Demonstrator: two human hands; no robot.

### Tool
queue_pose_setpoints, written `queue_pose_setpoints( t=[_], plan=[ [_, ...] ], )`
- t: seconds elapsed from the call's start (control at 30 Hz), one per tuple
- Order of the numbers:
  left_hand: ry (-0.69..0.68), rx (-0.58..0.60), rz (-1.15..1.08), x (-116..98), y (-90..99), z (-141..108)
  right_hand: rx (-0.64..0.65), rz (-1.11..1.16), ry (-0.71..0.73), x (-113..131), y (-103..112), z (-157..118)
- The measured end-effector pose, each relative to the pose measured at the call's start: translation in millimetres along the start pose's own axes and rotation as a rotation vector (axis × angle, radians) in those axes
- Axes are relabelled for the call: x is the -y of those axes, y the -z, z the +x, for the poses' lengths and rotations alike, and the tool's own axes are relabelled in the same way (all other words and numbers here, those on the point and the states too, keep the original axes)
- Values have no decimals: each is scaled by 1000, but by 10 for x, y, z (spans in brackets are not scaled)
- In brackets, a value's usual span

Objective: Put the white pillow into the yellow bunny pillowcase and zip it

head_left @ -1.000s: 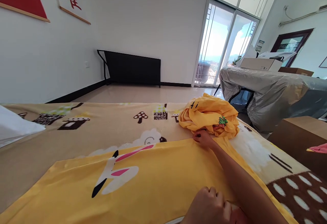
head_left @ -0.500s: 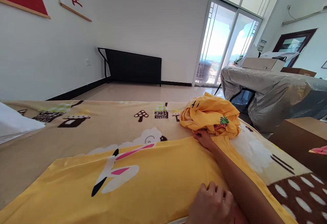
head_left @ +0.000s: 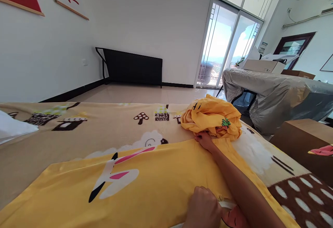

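A yellow cloth (head_left: pixel 166 172) printed with white-and-pink rabbit ears lies spread in front of me. My right hand (head_left: pixel 205 140) reaches across it, fingers closed on its far edge. Touching that spot is a crumpled yellow fabric bundle (head_left: pixel 213 115) with a small carrot-like print. Closer to me, at the bottom of the view, my left hand (head_left: pixel 203 207) makes a fist on the near part of the cloth, beside a whitish edge. A pink printed patch (head_left: pixel 234 217) shows between that hand and my right forearm. The fingertips of the left hand are hidden.
Beneath lies a beige patterned blanket (head_left: pixel 104 127). White material (head_left: pixel 15 127) rests at far left. On the right stand a brown cardboard box (head_left: pixel 301 141) and a plastic-covered piece of furniture (head_left: pixel 270 86) with boxes on top. A black folded frame (head_left: pixel 132 67) leans against the back wall.
My left hand has shifted a little leftward and turned, its fingers now curled into a tighter fist. More of the pink patch shows. My right hand keeps its place on the cloth.
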State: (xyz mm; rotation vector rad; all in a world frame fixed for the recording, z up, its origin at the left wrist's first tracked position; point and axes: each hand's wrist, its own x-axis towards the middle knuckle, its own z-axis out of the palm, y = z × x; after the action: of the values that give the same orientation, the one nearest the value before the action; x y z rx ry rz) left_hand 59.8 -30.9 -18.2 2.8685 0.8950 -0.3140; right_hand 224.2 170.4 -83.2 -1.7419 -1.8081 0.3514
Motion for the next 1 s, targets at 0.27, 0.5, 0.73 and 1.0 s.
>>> queue_pose_setpoints(
  t=[0.27, 0.5, 0.73, 1.0],
  plan=[
    [30, -49, -39, 9, 1, -11, 79, -7, 51, 24, 83, -34],
    [-132, -222, 82, 116, -231, 140, 58, -121, 19, 136, 9, -101],
    [-160, -134, -220, 353, -24, -137, -36, -284, 34, 351, 106, -273],
    [565, -432, -368, 1736, -103, -624, 228, -276, 343, 714, 197, -851]
  ],
)
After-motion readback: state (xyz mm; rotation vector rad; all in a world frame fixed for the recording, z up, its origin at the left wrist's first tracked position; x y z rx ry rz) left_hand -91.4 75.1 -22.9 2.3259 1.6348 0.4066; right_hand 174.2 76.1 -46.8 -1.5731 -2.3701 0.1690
